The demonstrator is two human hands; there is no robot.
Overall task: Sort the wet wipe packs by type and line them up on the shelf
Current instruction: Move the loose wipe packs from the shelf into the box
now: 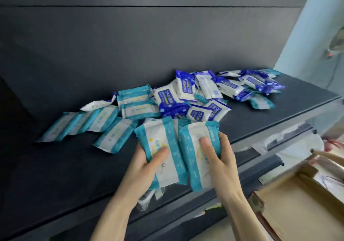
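My left hand (147,163) grips a teal-and-white wet wipe pack (163,140), thumb across its front. Beside it, my right hand (221,157) holds a second teal-and-white pack (193,146), thumb on top. Both packs hang just above the front of the dark shelf (55,175). A row of teal packs (83,123) lies overlapping at the left. Further back, a loose heap of dark blue-and-white packs (204,94) mixes with a few teal ones and runs toward the shelf's right end.
An open cardboard box (297,203) stands at the lower right below the shelf. Crumpled clear plastic (147,200) lies at the shelf's front edge under my left wrist. A dark back wall rises behind the shelf, and lower shelf levels show at right.
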